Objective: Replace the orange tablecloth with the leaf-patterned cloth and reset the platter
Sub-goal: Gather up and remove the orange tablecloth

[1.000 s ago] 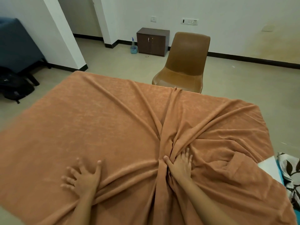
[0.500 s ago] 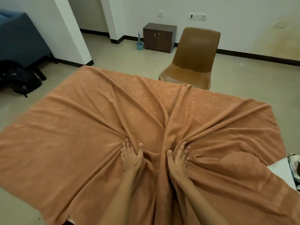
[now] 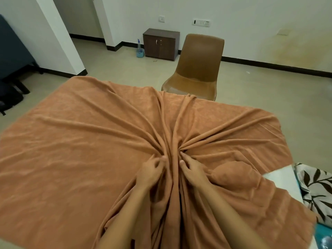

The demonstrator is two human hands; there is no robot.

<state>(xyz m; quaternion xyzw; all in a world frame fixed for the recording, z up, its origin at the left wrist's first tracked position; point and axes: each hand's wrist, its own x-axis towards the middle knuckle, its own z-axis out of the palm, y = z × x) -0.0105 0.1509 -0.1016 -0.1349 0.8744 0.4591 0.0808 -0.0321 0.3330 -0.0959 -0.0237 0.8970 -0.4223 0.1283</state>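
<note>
The orange tablecloth (image 3: pixel 75 159) covers nearly the whole table, gathered into deep folds that run to its middle. My left hand (image 3: pixel 150 172) and my right hand (image 3: pixel 193 167) sit side by side at that gathered middle, fingers curled and pinching the bunched fabric. At the right edge lies the leaf-patterned cloth (image 3: pixel 316 186), white with dark leaves. A bare white corner of the table (image 3: pixel 280 180) shows beside it. No platter is in view.
A brown plastic chair (image 3: pixel 197 69) stands against the table's far edge. Behind it are a small dark wooden cabinet (image 3: pixel 160 44) and a blue spray bottle (image 3: pixel 139 50) on the floor. A dark bag (image 3: pixel 9 99) lies at far left. Something teal (image 3: pixel 323 234) sits at bottom right.
My left hand slid from the left side of the cloth in to the middle beside my right hand. Both hands went from flat to curled, bunching the cloth tighter and drawing folds inward.
</note>
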